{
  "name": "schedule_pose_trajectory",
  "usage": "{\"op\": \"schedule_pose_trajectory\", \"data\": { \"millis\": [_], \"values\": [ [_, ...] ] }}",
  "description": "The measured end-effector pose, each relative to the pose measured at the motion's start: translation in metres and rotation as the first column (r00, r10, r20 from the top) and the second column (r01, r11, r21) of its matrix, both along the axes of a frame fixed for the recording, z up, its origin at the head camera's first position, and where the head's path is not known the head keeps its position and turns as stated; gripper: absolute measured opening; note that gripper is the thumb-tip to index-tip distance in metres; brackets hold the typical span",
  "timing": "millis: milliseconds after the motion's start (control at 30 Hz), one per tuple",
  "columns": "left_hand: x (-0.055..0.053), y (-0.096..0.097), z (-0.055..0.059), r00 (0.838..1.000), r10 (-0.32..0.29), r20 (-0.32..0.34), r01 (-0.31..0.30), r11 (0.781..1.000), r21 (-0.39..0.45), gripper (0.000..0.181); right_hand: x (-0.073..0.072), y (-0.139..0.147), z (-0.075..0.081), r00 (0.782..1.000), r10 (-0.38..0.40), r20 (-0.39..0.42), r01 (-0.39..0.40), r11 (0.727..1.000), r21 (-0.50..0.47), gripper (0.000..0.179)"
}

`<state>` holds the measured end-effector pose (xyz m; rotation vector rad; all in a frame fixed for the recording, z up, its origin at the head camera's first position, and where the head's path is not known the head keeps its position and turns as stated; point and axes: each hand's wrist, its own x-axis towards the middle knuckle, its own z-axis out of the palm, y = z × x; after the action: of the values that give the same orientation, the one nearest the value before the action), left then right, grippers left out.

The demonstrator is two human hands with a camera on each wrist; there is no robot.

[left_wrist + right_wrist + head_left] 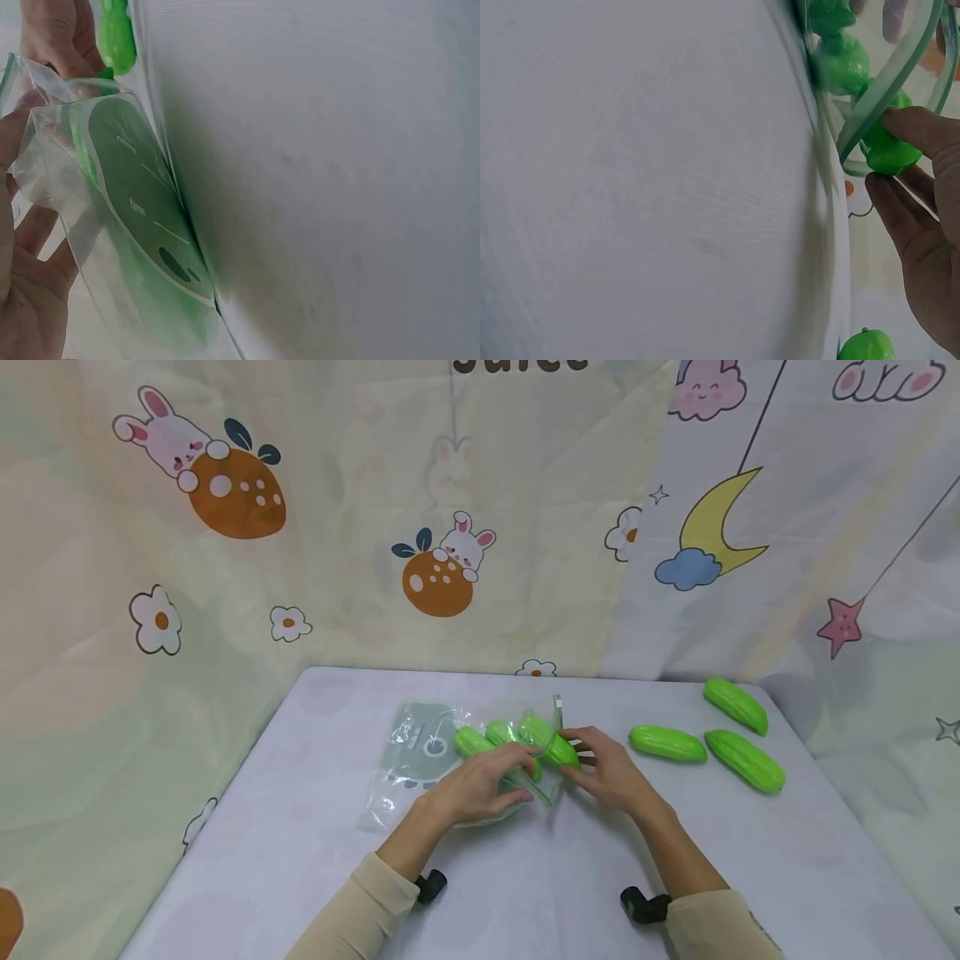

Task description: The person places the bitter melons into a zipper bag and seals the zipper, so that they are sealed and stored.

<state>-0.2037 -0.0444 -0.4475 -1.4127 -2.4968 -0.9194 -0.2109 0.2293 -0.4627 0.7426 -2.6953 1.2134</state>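
A clear zip bag (396, 806) with a green printed label lies on the table, its mouth toward the right. Inside it show green toy cucumbers (471, 742). My left hand (472, 789) holds the bag near its mouth, thumb and fingers curled at the near side. In the left wrist view the bag's label (135, 180) faces the camera. At the mouth, my right hand (611, 772) pinches the end of another toy cucumber (564, 752), whose far part is within the bag. The right wrist view shows thumb and fingers on this cucumber (892, 154), beside the bag's green rim (885, 86).
Three more toy cucumbers lie on the right of the table: one sideways (667, 743), one at the back corner (737, 706) and one nearer the right edge (745, 762). A printed cloth (337, 527) hangs behind the white-covered table (525, 893).
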Motion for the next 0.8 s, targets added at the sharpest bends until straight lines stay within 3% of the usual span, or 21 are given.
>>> {"op": "schedule_pose_trajectory", "data": {
  "millis": [200, 800],
  "values": [
    [0.0004, 0.0012, 0.0011, 1.0, 0.007, -0.026, -0.007, 1.0, 0.014, 0.034, -0.0008, -0.0015, -0.0049, 1.0, 0.01, 0.003, -0.01, 1.0, -0.02, 0.055],
    [0.0025, 0.0026, 0.005, 1.0, 0.022, -0.016, -0.022, 1.0, -0.009, 0.033, -0.0033, -0.0039, -0.0069, 0.999, 0.027, 0.016, -0.027, 0.999, -0.019, 0.051]
  ]
}}
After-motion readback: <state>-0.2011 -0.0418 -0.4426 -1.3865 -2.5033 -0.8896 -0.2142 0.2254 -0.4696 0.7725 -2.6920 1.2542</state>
